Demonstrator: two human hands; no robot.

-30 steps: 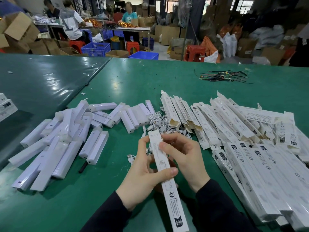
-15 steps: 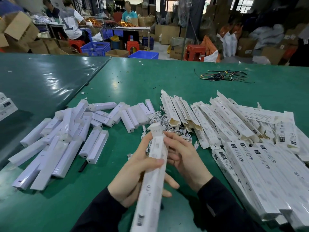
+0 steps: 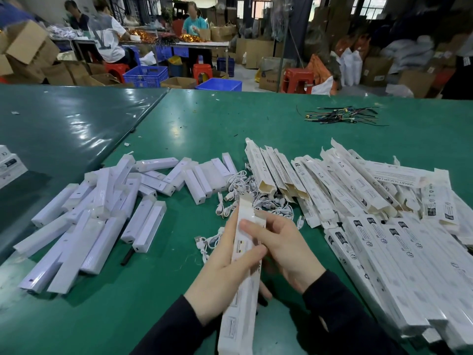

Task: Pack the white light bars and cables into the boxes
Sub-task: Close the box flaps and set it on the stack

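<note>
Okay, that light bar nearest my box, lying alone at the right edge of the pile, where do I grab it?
Grip the light bar around its middle, pinching across the long sides from above. It lies flat with its right side open toward the left hand, probably letting fingers slip in.

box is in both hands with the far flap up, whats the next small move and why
Probably fold the far flap shut: the left hand grips the long white box while the right hand pinches near its far end, where the flap stands open.
</note>
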